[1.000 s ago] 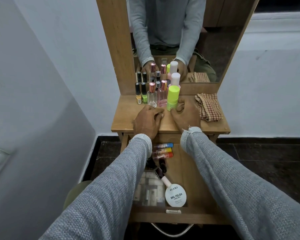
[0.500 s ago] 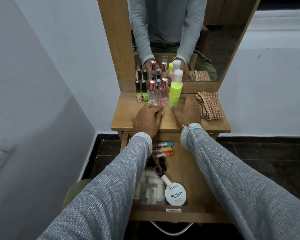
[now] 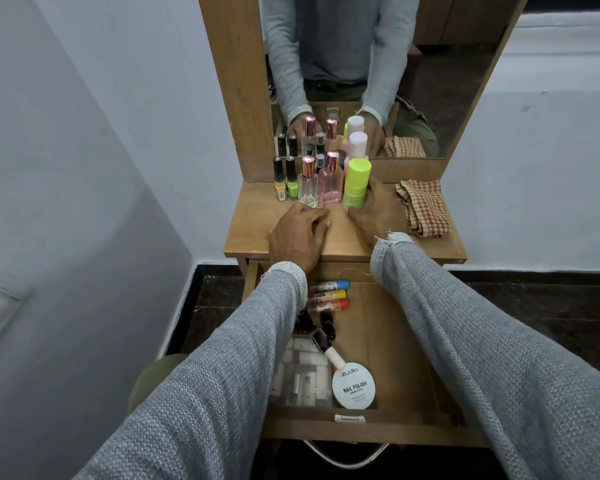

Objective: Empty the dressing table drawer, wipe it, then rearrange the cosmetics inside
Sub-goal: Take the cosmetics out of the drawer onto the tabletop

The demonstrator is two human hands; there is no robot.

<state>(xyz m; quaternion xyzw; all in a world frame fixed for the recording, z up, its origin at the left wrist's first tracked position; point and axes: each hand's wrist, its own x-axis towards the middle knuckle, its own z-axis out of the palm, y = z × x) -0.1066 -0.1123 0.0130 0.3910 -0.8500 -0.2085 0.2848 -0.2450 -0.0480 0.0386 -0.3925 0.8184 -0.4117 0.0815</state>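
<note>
The dressing table drawer [image 3: 361,427] is pulled open below me. It holds three lip balm tubes [image 3: 329,294], dark nail polish bottles [image 3: 324,327], a clear plastic box [image 3: 300,372] and a round white nail polish wipes tub [image 3: 354,388]. On the tabletop [image 3: 257,237] stand a yellow [image 3: 279,183] and a green nail polish [image 3: 291,181], a clear [image 3: 308,185] and a pink perfume bottle [image 3: 330,185], and a white-capped pink bottle [image 3: 357,143]. My right hand [image 3: 376,213] grips the base of a lime green bottle [image 3: 356,180]. My left hand [image 3: 298,237] rests on the tabletop with fingers loosely curled, holding nothing.
A checked cloth [image 3: 423,207] lies crumpled at the tabletop's right side. The mirror [image 3: 447,81] rises behind the bottles. White walls close in on both sides. A metal handle [image 3: 343,460] hangs under the drawer front.
My right hand has slid forward and closed around the lime green bottle's base. My left hand has stayed where it was on the tabletop.
</note>
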